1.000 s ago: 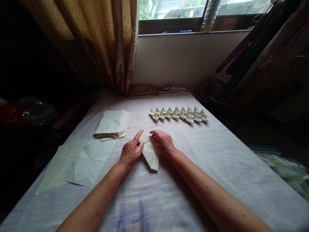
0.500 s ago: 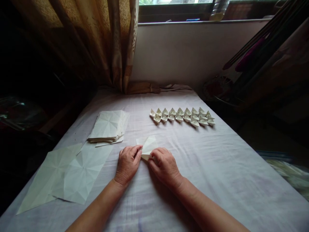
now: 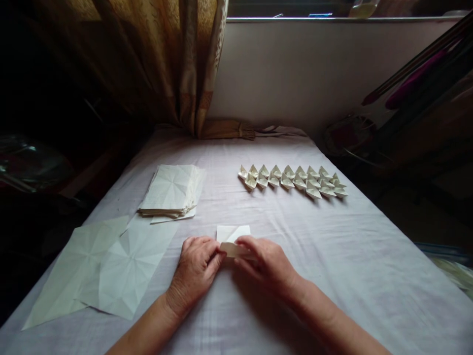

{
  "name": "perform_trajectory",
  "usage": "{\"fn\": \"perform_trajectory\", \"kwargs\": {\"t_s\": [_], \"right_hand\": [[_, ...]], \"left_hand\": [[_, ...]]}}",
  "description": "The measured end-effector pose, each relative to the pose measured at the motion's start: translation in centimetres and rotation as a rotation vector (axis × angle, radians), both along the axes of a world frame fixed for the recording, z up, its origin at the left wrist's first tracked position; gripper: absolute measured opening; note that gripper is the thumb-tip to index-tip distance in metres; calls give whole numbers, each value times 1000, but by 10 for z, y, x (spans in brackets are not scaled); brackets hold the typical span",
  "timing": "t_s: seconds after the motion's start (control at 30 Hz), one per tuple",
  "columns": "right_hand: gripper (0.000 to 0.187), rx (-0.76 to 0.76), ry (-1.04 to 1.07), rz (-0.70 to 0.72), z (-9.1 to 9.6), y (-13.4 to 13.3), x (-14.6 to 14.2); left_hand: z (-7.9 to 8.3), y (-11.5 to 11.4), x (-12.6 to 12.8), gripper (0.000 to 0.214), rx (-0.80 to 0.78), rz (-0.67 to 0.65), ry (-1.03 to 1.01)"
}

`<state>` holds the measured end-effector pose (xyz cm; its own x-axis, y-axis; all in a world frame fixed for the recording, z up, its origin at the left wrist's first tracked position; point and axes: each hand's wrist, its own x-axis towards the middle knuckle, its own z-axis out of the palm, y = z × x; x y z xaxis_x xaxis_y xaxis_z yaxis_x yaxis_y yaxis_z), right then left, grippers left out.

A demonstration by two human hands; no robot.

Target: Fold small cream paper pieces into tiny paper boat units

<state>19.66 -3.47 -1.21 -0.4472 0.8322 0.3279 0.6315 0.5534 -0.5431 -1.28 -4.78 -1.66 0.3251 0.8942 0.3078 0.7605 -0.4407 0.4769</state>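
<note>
Between my hands, close to the middle of the cloth, is a small folded white paper (image 3: 232,232) with a flap raised along its near side. My left hand (image 3: 197,264) pinches the left end of the flap between thumb and fingertips. Over the right end curls my right hand (image 3: 268,261), its thumb and forefinger on the paper and partly covering it. Beyond them to the right stand several small folded paper boats (image 3: 288,180) in close, staggered rows.
A stack of creased paper squares (image 3: 170,187) lies to the left. Nearer me, larger creased sheets (image 3: 121,266) overlap on the pale bedsheet (image 3: 332,276). A gold curtain (image 3: 192,74) hangs at the back left, beside a bare wall (image 3: 288,74).
The paper's near flap now stands up as a straight band, where before it was a narrow fold. My right hand's fingers have loosened and spread along it. The view has tilted down slightly.
</note>
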Motion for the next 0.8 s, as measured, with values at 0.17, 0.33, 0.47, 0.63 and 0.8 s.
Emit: {"fn": "perform_trajectory", "kwargs": {"t_s": [0.17,0.33,0.47,0.63,0.8], "right_hand": [[21,-288,180,-155,-1,15,9],[37,-46,-35,-306,-16,17,-3],[36,175,-182,-326,-23,18,-10],[36,239,-201,-334,-24,20,-9],[32,285,-225,-192,-22,16,-7]], "left_hand": [[-6,7,-1,14,23,119,13],[-9,16,3,35,29,178,65],[-8,14,7,33,178,113,166],[-13,3,12,40,164,-152,335],[-18,0,10,57,132,-172,433]]}}
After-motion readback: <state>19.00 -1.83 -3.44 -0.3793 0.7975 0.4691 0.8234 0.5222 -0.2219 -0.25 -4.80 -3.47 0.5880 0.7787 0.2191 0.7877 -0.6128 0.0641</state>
